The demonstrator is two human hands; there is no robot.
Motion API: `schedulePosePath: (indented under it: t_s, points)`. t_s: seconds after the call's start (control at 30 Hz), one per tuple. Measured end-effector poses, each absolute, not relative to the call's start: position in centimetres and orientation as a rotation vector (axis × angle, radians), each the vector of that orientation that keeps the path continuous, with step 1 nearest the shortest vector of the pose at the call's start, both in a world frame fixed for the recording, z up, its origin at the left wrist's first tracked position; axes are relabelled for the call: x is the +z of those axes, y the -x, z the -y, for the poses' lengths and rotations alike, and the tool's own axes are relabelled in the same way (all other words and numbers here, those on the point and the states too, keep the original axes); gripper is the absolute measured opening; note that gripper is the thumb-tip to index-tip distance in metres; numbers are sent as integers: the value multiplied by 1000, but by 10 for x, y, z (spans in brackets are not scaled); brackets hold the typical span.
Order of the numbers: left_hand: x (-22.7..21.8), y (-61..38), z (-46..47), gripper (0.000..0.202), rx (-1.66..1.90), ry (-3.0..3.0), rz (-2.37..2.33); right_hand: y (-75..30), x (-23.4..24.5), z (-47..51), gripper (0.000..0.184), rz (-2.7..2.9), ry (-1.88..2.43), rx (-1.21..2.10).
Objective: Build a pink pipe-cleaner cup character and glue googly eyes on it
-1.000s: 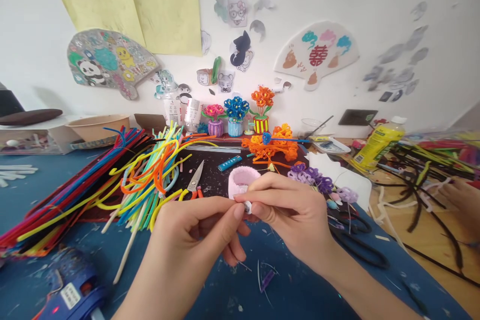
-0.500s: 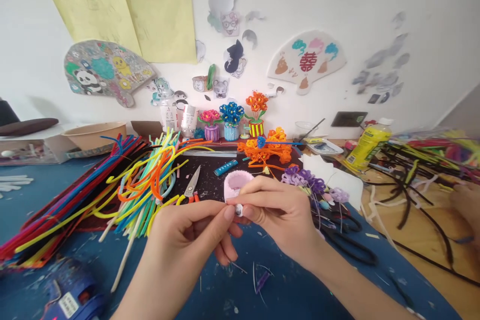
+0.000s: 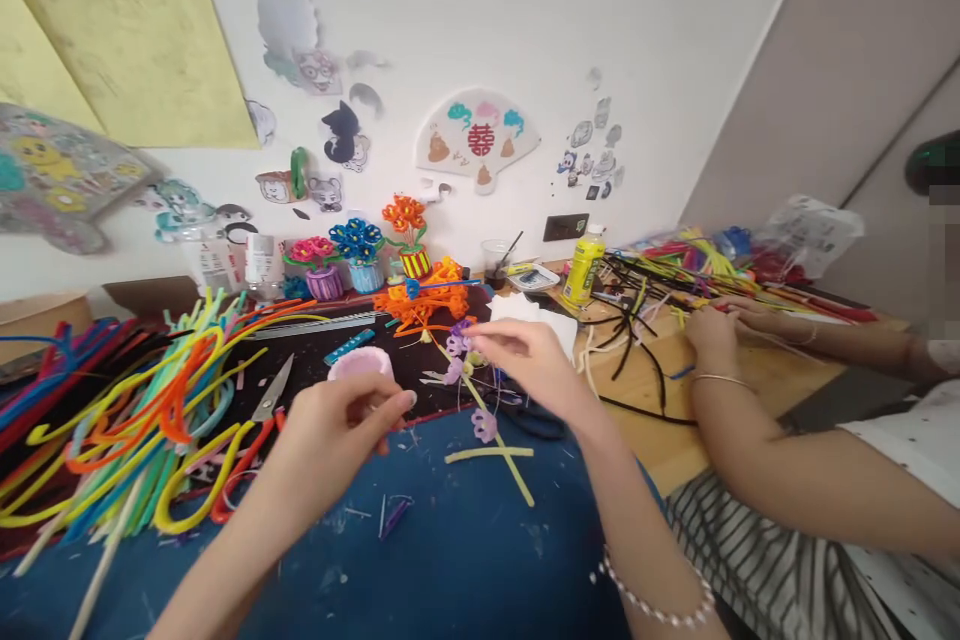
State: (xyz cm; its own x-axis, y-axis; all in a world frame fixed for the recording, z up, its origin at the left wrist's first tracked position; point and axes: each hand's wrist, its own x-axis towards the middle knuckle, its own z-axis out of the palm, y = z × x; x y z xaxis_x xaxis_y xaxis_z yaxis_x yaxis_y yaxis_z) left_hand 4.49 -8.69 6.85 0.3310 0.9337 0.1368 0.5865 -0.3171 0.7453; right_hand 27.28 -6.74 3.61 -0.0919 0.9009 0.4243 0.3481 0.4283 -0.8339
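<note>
Now your right hand point(image 3: 529, 365) is half open, just beside the purple pipe-cleaner flowers point(image 3: 457, 350). Your left hand point(image 3: 337, 435) is pinched closed, just below the pink pipe-cleaner cup point(image 3: 361, 363).

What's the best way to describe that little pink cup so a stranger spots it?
Find the big heap of coloured pipe cleaners at left. Just right of it, on the black mat, sits the pink cup: pale, round and flowerless, unlike the potted flowers behind it.

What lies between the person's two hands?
Purple pipe-cleaner flowers on pale stems lie between the left hand and the right hand, in the head view.
</note>
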Motion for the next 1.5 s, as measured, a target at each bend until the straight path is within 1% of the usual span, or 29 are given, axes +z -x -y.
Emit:
schedulePosePath:
  t_s: [0.07,0.13,0.2,0.3,0.4,0.47,0.57,0.67,0.77,0.93,1.07,1.4,1.5]
  points:
    - [62,-69,80,33,601,-2213,-1377,-306,25,71,23,1587,1391,517]
    - [52,-89,71,32,382,-2426,-1474,-327,11,74,21,1678,1559,375]
    - [42,-104,62,31,211,-2565,-1559,-335,-2,77,21,1779,1588,328]
    - [35,-115,54,31,104,-2620,-1676,-332,-16,83,29,1813,1678,230]
    - [39,-120,52,36,40,-2680,-1734,-327,-23,87,23,1860,1712,231]
    - [44,-122,52,33,15,-2714,-1737,-329,-25,87,20,1850,1695,268]
    - [49,-127,49,22,2,-2754,-1720,-339,-24,81,23,1822,1703,317]
    - [51,-135,42,15,35,-2792,-1701,-351,-21,66,26,1828,1804,147]
    - [51,-149,32,17,100,-2871,-1574,-356,-16,50,24,1898,1809,120]
    - [39,-187,12,20,135,-3055,-1174,-359,-18,37,25,1925,1846,72]
    - [24,-210,2,18,150,-3155,-1098,-361,-25,35,30,1902,1851,74]
    - [11,-222,-11,11,137,-3320,-949,-357,-35,34,29,1823,1848,84]
    - [8,-226,-14,14,129,-3341,-908,-358,-37,34,28,1798,1850,87]
